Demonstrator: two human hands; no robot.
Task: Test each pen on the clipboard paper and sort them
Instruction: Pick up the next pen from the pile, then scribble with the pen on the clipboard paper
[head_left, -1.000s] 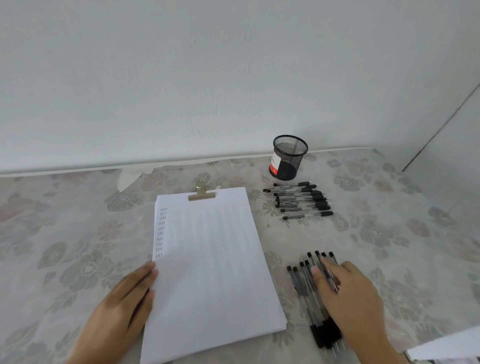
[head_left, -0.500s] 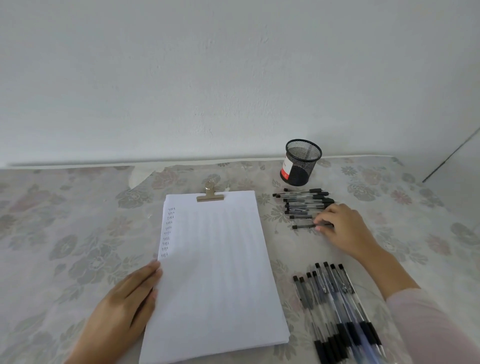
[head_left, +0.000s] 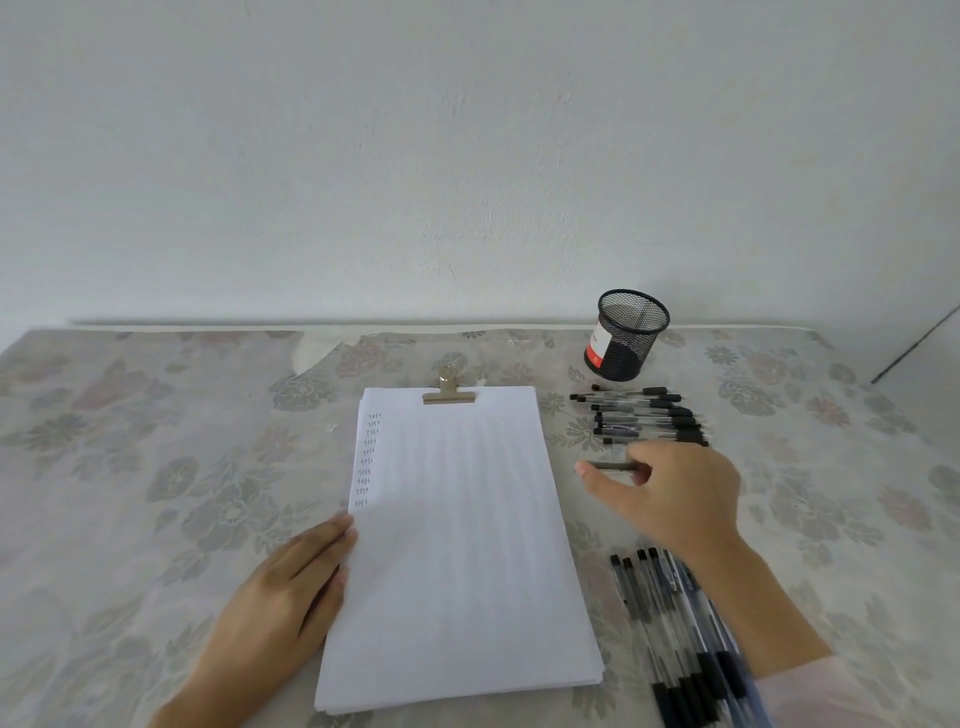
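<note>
The fingers (head_left: 605, 489) of the right hand (head_left: 672, 493) are curled round a dark pen (head_left: 605, 466). Only the pen's forward part shows, pointing left and lying roughly level just above the worktop (head_left: 156, 467). The rest of its barrel is hidden inside the hand. The hand is smeared by motion, so I cannot tell which fingers do the pinching. It hangs just right of the paper (head_left: 462, 545), between the two groups of pens.

The left hand (head_left: 280, 608) lies flat with straight fingers (head_left: 332, 538). Their tips touch the left edge of the paper, and they hold nothing.

The paper is a thick white stack under a brass clip (head_left: 448, 391), and the board beneath it is covered. A column of small scribbled marks runs down the upper left margin, too small to read.

Beyond the right hand lies a row of pens (head_left: 644, 415), side by side with their black caps to the right. The nearest ones are partly covered by the knuckles.

Toward the camera is a pile of pens (head_left: 660, 613), lengthwise and overlapping. It is partly hidden by the forearm, blurred and cut off by the bottom edge. A pale sleeve (head_left: 831, 696) is cut off at the corner.

A black mesh cup (head_left: 626, 335) with a red and white label stands at the back, near the wall (head_left: 467, 156). Its inside cannot be made out.
</note>
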